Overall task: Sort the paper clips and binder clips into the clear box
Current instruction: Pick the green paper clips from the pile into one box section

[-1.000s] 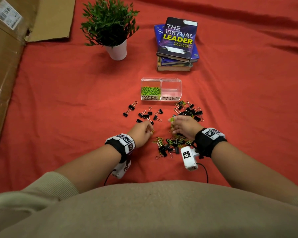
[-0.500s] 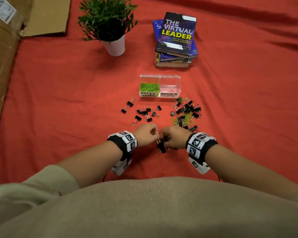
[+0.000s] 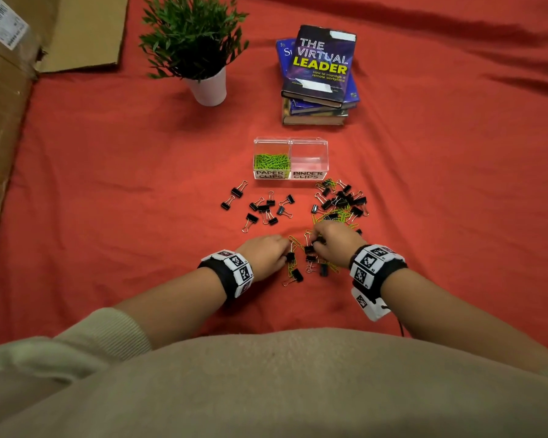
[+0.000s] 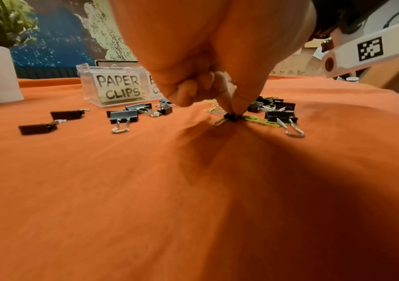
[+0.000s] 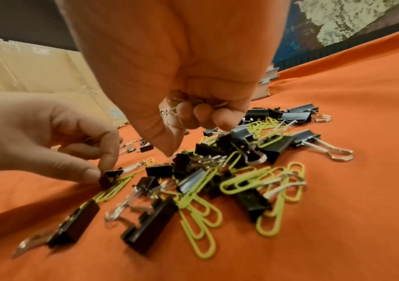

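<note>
Two kinds of clip lie mixed on the red cloth (image 3: pixel 108 172) in the head view: black binder clips (image 3: pixel 261 208) in a loose scatter left of centre, and a tangled heap (image 3: pixel 336 210) of binder clips and green paper clips in front of the clear box (image 3: pixel 291 143), whose left half holds paper clips while the right half looks empty. The left hand (image 3: pixel 263 252) and right hand (image 3: pixel 336 245) work the near end of the heap, close together. From the left wrist, the left hand's thumb and forefinger pinch one binder clip (image 4: pixel 230 117) by its black body, pressing it into the cloth, with green wire beneath it; the other fingers are curled in. From the right wrist, the right hand (image 5: pixel 181 79) is curled round a few paper clips (image 5: pixel 176 100), only slivers of green showing between the fingers. Below it the paper clips (image 5: pixel 241 182) thread through binder handles, so I judge they will snag and drag neighbours up when lifted. Both kinds are light and stiff; the thin, smooth-coated wire lies flat and looks hard to get a nail under, best taken at a raised loop. Binder clips are easiest gripped across the boxy black body, since the steel handles swing.
</note>
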`<state>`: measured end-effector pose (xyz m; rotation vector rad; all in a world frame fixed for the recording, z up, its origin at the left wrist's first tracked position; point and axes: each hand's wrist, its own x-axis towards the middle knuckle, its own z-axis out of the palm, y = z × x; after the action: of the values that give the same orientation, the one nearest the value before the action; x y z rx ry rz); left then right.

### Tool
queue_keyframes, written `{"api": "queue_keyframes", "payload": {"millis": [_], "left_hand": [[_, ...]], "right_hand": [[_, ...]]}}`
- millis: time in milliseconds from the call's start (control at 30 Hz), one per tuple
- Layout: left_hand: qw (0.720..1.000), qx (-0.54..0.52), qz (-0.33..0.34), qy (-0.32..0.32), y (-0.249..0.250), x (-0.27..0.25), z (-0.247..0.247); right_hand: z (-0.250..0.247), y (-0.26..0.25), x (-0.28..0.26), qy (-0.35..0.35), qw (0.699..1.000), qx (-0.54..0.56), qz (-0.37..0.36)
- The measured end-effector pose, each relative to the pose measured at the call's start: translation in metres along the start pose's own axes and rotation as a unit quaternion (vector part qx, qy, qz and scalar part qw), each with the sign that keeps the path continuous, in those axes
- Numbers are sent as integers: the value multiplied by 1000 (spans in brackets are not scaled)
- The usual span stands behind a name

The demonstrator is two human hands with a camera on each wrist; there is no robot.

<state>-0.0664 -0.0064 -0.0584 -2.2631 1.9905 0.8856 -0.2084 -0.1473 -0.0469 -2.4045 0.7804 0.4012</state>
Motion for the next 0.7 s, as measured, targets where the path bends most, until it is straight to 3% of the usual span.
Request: {"api": "queue_keyframes", "payload": {"millis": [333, 467, 600, 700], "left_hand": [[999, 32, -12, 29, 7, 1, 4], [996, 28, -20, 84, -1, -4, -2], [983, -64, -102, 135, -23, -5, -11], [968, -114, -150, 163, -27, -7, -14]], "right_hand": [[18, -28, 18, -3, 998, -60, 17], [21, -27, 19, -25, 998, -49, 43], [16, -31, 16, -41, 997, 11, 62], [6, -30, 13, -1, 990, 114, 79]]}}
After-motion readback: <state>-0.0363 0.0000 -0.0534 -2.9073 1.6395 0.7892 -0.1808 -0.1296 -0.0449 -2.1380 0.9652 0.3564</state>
